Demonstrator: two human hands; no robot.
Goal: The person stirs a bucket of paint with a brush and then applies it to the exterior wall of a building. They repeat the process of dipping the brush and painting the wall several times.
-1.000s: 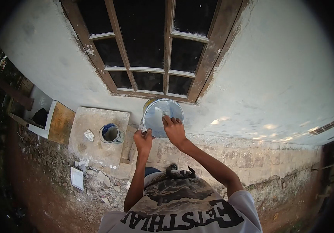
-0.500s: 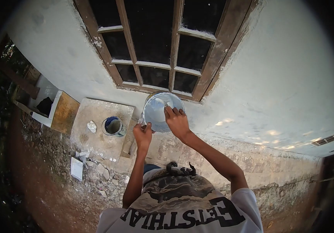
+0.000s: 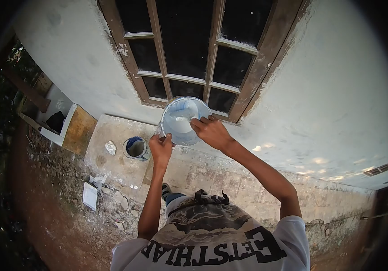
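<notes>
A pale, translucent paint bucket (image 3: 176, 134) is held up in front of me, close under the window, its mouth facing me. White paint smears its rim and inner wall. My left hand (image 3: 160, 149) grips the bucket at its lower left side, thumb up near the rim. Reaching over the right side of the rim, my right hand (image 3: 213, 133) has its fingers bent and closed at the bucket's mouth. Beside those fingertips a whitish, paint-covered shape (image 3: 182, 119) shows inside the bucket; I cannot tell what the fingers hold.
A brown wooden window frame (image 3: 248, 90) is set in the whitish wall (image 3: 320, 90). To the left, a smaller blue-rimmed pail (image 3: 136, 149) and a crumpled white lump (image 3: 110, 147) rest on a concrete slab (image 3: 108, 126). Rubble and a white flat piece (image 3: 90, 196) lie below.
The bucket and both hands have shifted slightly left and up in view. My right hand has turned flatter over the rim, and the whitish shape inside the bucket looks different.
</notes>
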